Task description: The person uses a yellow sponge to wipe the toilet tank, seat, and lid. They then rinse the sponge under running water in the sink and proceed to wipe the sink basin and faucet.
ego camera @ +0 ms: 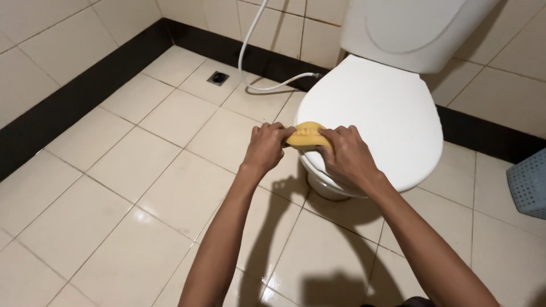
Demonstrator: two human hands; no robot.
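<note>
**Yellow sponge held in both hands at the toilet lid's front edge**

Item 1. Yellow sponge (pixel 306 135): centre of the frame, slightly above the middle. Bent into an arch, its ends gripped on either side. It sits at the left front edge of the closed lid; whether it touches the lid cannot be told.

Item 2. Left hand (pixel 265 146): left of the sponge, fingers curled tight around the sponge's left end. Forearm runs down to the bottom edge of the frame.

Item 3. Right hand (pixel 346 157): right of the sponge, fingers closed over its right end, the hand lying over the lid's rim.

Item 4. White toilet (pixel 381 113): upper right of the frame, lid down, cistern behind it at the top edge.

Item 5. White hose (pixel 250 57): upper centre, hanging down the wall and curving across the floor toward the toilet.

Item 6. Floor drain (pixel 218 78): upper left, small square grate in the cream floor tiles (pixel 114 187).

Item 7. Pale blue basket (pixel 529 183): right edge, perforated, partly cut off.
</note>
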